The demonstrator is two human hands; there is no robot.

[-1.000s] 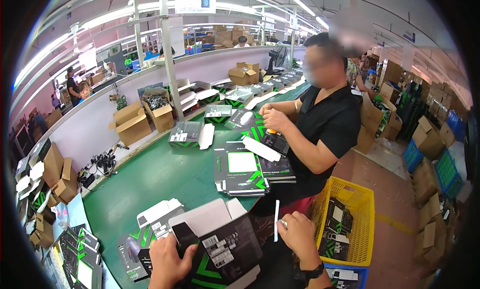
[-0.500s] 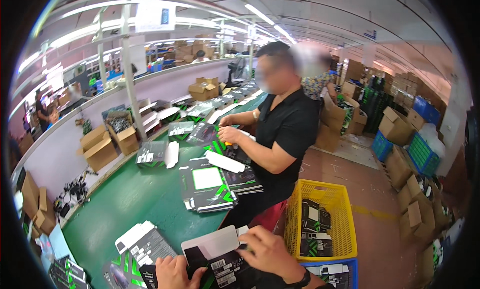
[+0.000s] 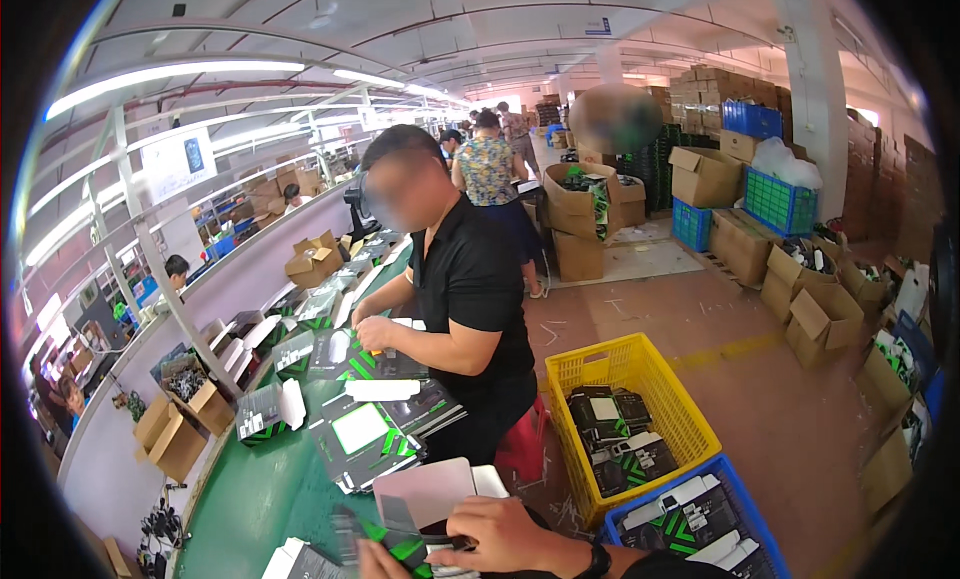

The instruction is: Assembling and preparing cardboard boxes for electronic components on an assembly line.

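A black and green cardboard box (image 3: 405, 546) with raised pale flaps is at the lower middle, partly blurred and cut off by the lower edge. My left hand (image 3: 381, 562) grips its near side, only some fingers showing. From the right, my right hand (image 3: 497, 536) reaches over it with bent fingers closed at the flap edge; a dark band circles that wrist. Just left of the box lies another carton (image 3: 303, 560) with a white flap. Beyond my hands sits a stack of flat printed cartons (image 3: 372, 441) on the green table (image 3: 213, 514).
A co-worker in a black shirt (image 3: 470, 289) handles cartons across the table corner. To my right stand a yellow crate (image 3: 683, 431) and a blue crate (image 3: 757, 520), both holding cartons. Open cardboard boxes (image 3: 822, 324) line the far right; cables (image 3: 163, 529) lie at the table's left edge.
The view has swung right, bringing more of the crates into sight. My hands still hold the box, now tilted, and my right fingers have come down onto it.
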